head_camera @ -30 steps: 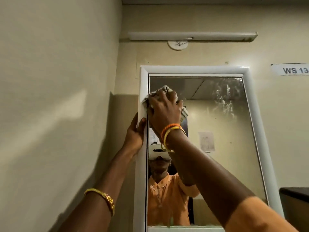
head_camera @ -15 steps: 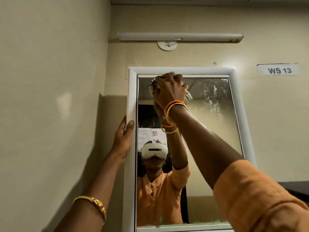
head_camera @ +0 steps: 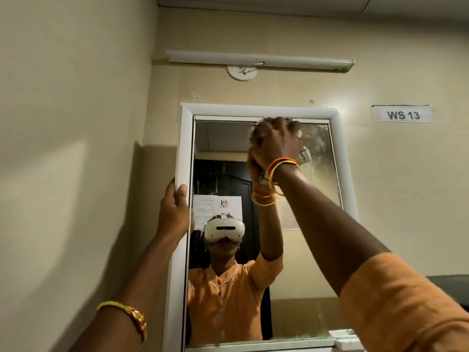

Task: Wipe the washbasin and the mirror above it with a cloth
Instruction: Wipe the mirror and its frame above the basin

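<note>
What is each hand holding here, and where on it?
Right hand presses a bunched cloth against the mirror glass near its top. Left hand grips the mirror's left frame edge.

Both arms reach upward. The left hand (head_camera: 175, 212) grips the white frame edge of the wall mirror (head_camera: 184, 158), thumb in front, fingers wrapped behind. The right hand (head_camera: 275, 146), blurred, is raised higher, fingers curled over a crumpled pale patterned cloth (head_camera: 304, 156) pressed to the glass beneath the palm.

Dim, warm yellowish light — a soft bright patch on the plain cream left wall (head_camera: 63, 174), a dark shadow beside the white-framed mirror (head_camera: 337, 153); raised right hand (head_camera: 275, 142) motion-blurred, edges bowed.
</note>
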